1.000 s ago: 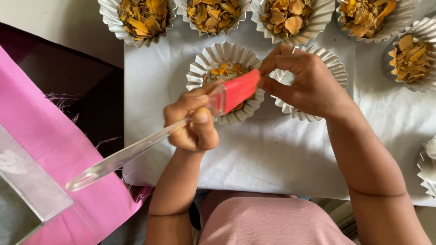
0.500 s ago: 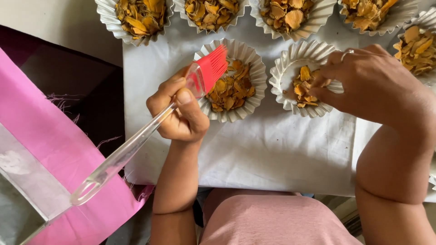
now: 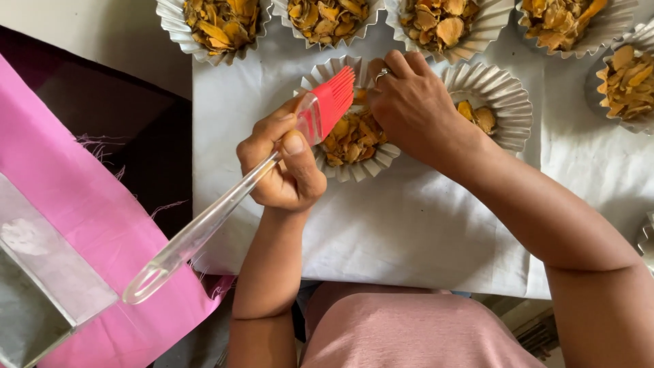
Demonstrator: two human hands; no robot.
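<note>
Head view: left hand [image 3: 283,167] clenched on a clear-handled red silicone brush [image 3: 332,101], bristles over the part-filled middle foil cup [image 3: 351,140]. Right hand [image 3: 412,109] pinches yellow slices between it and the nearly empty cup [image 3: 501,102]; the back-row cups [image 3: 218,24] look full.

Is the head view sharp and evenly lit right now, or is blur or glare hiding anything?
Head view: soft, even daylight, no harsh shadows; the red silicone brush with clear handle in the left hand is sharp, with faint sheen on the handle; the right hand over the fluted foil cup of yellow slices is crisp.
</note>
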